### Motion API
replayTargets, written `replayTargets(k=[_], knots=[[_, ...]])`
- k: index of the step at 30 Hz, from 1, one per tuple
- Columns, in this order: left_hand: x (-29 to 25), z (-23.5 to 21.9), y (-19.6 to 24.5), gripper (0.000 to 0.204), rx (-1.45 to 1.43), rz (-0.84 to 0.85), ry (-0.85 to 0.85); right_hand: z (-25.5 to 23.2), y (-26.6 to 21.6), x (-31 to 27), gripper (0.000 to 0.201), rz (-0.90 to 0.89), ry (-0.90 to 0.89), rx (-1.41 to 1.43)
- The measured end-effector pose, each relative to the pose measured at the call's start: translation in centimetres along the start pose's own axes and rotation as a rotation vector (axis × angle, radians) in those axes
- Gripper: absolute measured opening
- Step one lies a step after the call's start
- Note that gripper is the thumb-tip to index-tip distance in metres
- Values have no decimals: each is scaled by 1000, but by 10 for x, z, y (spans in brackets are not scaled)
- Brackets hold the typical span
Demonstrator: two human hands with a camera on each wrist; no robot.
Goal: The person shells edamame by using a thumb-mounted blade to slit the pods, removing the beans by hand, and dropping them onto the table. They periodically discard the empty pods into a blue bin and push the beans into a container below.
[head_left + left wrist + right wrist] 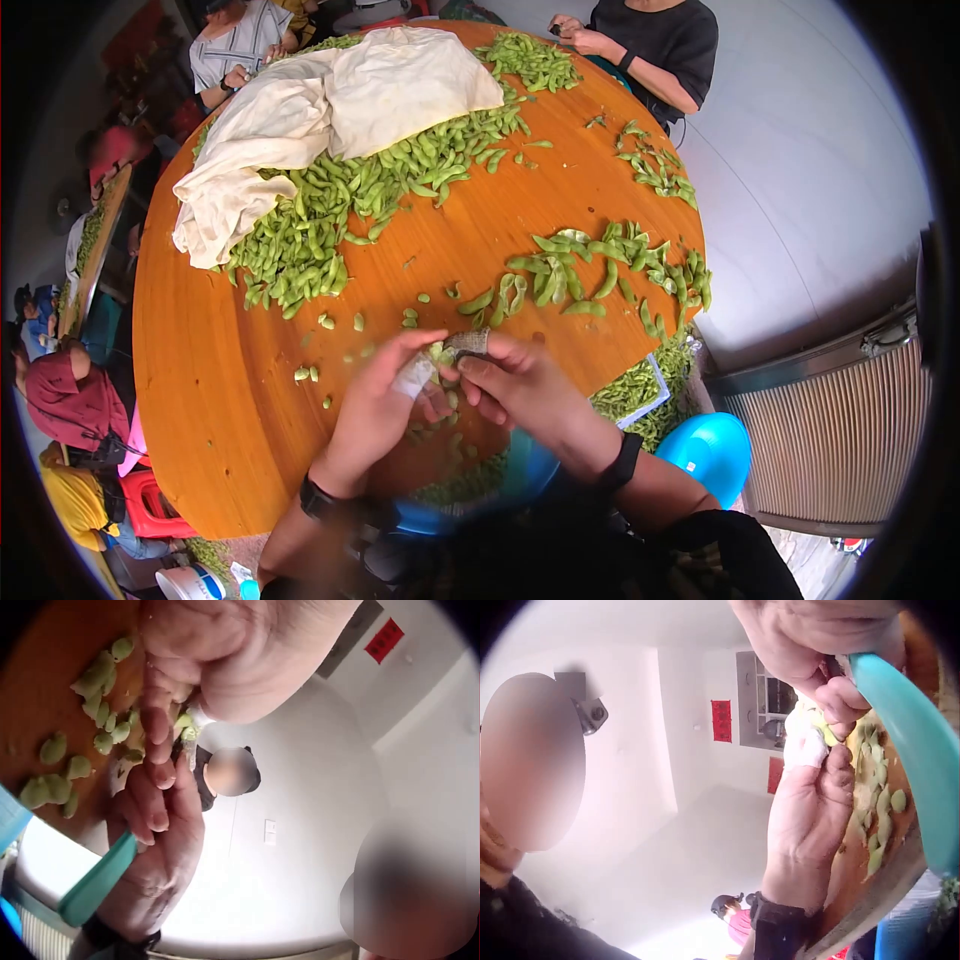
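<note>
Bright walls, washed-out glare, dark curved edges

Fingers (405, 345) partly hide the green piece (437, 353) and the teal handle (97, 881).

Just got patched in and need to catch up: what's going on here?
At the near edge of the table, a person's left hand pinches a green piece, pod or bean, unclear which. The right hand grips a teal handle. Loose beans lie nearby; a heap of pods lies farther off, partly under a cloth.
</note>
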State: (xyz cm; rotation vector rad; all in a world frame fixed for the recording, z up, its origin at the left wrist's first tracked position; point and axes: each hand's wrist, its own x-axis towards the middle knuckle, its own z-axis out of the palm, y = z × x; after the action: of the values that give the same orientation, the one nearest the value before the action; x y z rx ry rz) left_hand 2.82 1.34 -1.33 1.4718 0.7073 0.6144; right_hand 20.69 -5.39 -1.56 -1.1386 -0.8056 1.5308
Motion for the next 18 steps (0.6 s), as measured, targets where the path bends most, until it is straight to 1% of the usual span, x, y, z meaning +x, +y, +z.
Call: replayTargets(k=[1, 2, 3, 4, 5, 6, 7, 8, 10, 11, 12, 13, 14, 15, 16, 18], knots=[[3, 2, 3, 32, -97, -81, 45, 0, -2, 0, 14, 37, -15, 15], [4, 2, 6, 22, -193, -159, 90, 1, -3, 0, 14, 35, -15, 14], [5, 1, 5, 16, -191, -170, 90, 3, -4, -1, 14, -15, 7, -42], [5, -1, 2, 16, -194, -168, 93, 5, -6, -2, 13, -64, 26, -97], [5, -3, -1, 16, -264, -151, 120, 7, -9, -3, 13, -59, 22, -98], [4, -5, -3, 16, -333, -133, 147, 10, -12, -5, 12, -73, 46, -176], [4, -7, -3, 16, -333, -133, 151, 11, -15, -6, 11, -90, 71, -255], [4, -8, -4, 16, -346, -103, 174, 11, -16, -5, 11, -90, 67, -257], [4, -7, -1, 16, -362, -72, 200, 11, -17, -5, 9, -330, 161, -633], [3, -3, 6, 17, -431, -110, 219, 13, -17, -5, 9, -330, 158, -634], [2, -1, 10, 18, -500, -148, 235, 16, -18, -4, 9, -317, 84, -577], [2, -3, 9, 18, -500, -147, 237, 18, -18, -4, 9, -304, 10, -521], [2, -6, 7, 20, -548, -141, 167, 18, -15, -3, 9, -305, 6, -524], [2, -8, 5, 22, -597, -136, 99, 18, -12, -3, 8, -355, 23, -591], [1, -8, 2, 22, -599, -136, 105, 18, -10, -2, 8, -404, 40, -655], [1, -6, -5, 28, -534, -104, 101, 18, -11, -3, 9, -406, 41, -641]])
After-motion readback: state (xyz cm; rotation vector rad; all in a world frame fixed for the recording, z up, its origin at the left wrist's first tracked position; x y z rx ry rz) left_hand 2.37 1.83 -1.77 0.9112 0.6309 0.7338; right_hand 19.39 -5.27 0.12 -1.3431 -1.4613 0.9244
